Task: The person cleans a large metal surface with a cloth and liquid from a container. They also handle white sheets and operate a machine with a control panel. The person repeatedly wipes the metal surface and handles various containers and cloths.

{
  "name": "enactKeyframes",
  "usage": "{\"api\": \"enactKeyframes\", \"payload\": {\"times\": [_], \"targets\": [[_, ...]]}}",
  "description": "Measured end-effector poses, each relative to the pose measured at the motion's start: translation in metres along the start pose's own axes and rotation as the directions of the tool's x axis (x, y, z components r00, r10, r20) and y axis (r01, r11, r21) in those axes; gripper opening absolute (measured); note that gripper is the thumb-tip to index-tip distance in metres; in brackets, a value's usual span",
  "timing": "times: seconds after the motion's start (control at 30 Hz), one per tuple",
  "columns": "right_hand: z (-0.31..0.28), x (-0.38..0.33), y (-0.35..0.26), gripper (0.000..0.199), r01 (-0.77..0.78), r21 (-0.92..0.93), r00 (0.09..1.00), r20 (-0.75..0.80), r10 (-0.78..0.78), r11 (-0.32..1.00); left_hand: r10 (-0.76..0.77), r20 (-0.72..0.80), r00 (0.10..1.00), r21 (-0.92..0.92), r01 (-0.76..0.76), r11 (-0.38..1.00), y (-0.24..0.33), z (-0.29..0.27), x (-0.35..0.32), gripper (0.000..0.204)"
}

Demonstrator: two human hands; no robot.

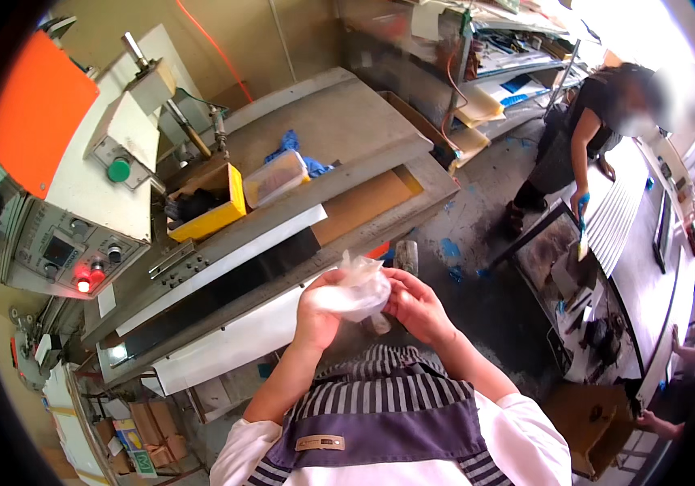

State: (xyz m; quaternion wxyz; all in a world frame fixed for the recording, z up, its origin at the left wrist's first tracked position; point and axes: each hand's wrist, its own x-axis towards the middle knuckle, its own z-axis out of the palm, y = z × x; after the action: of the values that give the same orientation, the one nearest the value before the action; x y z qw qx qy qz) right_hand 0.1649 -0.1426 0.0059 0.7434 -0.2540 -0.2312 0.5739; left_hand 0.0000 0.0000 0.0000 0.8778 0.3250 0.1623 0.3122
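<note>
In front of my chest I hold a crumpled, clear plastic bag (360, 290) with something whitish in it that I cannot make out. My left hand (319, 312) is closed round the bag's left side. The fingers of my right hand (418, 309) pinch its right edge. Both hands are above the near edge of a grey metal machine bed (396, 215), beside a white sheet (234, 352) along its front.
A yellow box (235, 202) and a clear plastic tub (276, 180) stand on the machine, left of centre. At the far left is a control panel (68, 251) with a lit red button. A co-worker (586, 121) holds a brush (582, 243) over a bench at the right.
</note>
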Motion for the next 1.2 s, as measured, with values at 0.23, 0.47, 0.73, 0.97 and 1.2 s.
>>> {"api": "enactKeyframes", "payload": {"times": [0.23, 0.47, 0.73, 0.97, 1.2], "targets": [[-0.052, -0.028, -0.003, 0.041, -0.063, -0.654, 0.966, -0.230, -0.118, 0.754, -0.118, -0.032, 0.992, -0.213, 0.109, 0.971, -0.027, 0.023, 0.000, 0.053], [-0.060, -0.026, -0.017, 0.078, 0.168, -0.986, 0.892, 0.160, -0.423, -0.018, -0.254, -0.153, 0.955, -0.228, 0.216, 0.949, -0.057, 0.013, 0.005, 0.054], [-0.068, -0.018, 0.003, 0.015, -0.046, -0.313, 0.871, -0.478, -0.116, 0.949, -0.106, -0.442, 0.891, 0.139, 0.186, 0.973, -0.063, 0.044, 0.016, 0.051], [-0.077, -0.016, 0.023, 0.015, -0.058, -0.389, 0.845, -0.509, -0.162, 0.920, 0.331, 0.171, 0.928, 0.972, -0.213, 0.094, -0.094, 0.077, -0.002, 0.064], [-0.080, -0.023, 0.003, 0.035, -0.121, -0.904, 0.802, -0.333, -0.497, 0.410, 0.439, -0.027, 0.898, 0.975, -0.073, 0.209, -0.106, 0.047, 0.014, 0.017]]}}
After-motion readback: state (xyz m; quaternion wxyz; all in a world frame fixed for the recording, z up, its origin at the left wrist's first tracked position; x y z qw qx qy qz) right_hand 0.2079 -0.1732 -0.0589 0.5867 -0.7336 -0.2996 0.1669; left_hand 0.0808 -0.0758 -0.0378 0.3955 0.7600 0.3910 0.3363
